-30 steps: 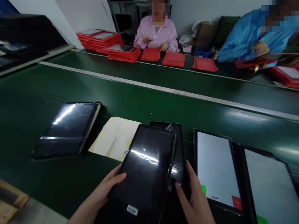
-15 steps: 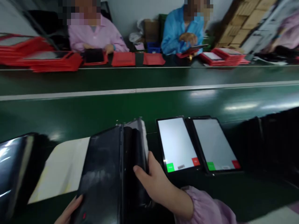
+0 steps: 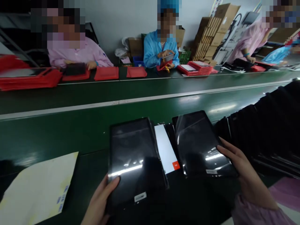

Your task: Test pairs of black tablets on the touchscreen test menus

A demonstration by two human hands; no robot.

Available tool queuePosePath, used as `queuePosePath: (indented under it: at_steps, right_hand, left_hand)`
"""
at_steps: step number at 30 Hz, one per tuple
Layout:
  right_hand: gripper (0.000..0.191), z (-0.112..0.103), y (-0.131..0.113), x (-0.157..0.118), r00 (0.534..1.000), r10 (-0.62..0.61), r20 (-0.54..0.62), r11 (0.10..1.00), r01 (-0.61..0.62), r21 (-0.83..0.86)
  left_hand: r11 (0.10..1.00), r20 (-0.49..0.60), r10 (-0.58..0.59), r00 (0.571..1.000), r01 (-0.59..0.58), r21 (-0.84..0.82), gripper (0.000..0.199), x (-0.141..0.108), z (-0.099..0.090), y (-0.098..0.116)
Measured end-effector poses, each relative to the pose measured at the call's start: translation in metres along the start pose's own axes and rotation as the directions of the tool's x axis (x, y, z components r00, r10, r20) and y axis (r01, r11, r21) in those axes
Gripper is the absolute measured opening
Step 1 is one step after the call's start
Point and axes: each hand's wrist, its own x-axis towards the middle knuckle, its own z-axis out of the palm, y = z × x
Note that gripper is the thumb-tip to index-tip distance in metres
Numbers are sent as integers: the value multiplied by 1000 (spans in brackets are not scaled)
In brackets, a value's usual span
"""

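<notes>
My left hand (image 3: 103,200) grips the lower left edge of a dark-screened tablet (image 3: 133,150), its thumb on the front. A small white label sits near that tablet's lower edge. On the right, my right hand (image 3: 236,159) holds another dark tablet (image 3: 199,140) by its right edge, thumb over the glass. Both tablets have glossy film and reflect the lights. Between them shows part of a lit tablet (image 3: 165,150) with a white screen and a red square at its lower corner. Whatever else lies beneath the two dark tablets is hidden.
A sheet of pale card (image 3: 39,187) lies at left. A long row of black tablets or cases (image 3: 264,131) leans at right. Across the green bench, people sit by red sleeves (image 3: 106,73) and a red stack (image 3: 28,81). Cardboard boxes (image 3: 211,37) stand behind.
The opened black case is no longer between my hands. Each hand now holds a separate dark tablet, the right one over the lit tablets. The view has swung right.
</notes>
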Motion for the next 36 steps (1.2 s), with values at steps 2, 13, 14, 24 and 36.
queuePosePath:
  at_steps: [2,13,14,24,36]
  right_hand:
    - [65,-14,13,15,999,21,-26,1000,-21,19]
    - [69,1,52,71,994,-102,41,994,103,-23]
    - [74,4,56,73,995,-77,66,997,75,32]
    - [88,38,83,50,977,71,201,951,-127,282]
    - [94,47,46,72,944,-305,128,921,326,-211]
  left_hand:
    - [994,12,-60,998,61,-91,51,6,33,4]
    - [771,37,504,863,-469,430,73,-2,90,-5]
    - [776,37,492,870,-457,435,74,0,91,-5]
    - [874,23,368,930,-354,334,81,26,63,-8]
    - [280,370,616,696,-632,722,72,54,130,89]
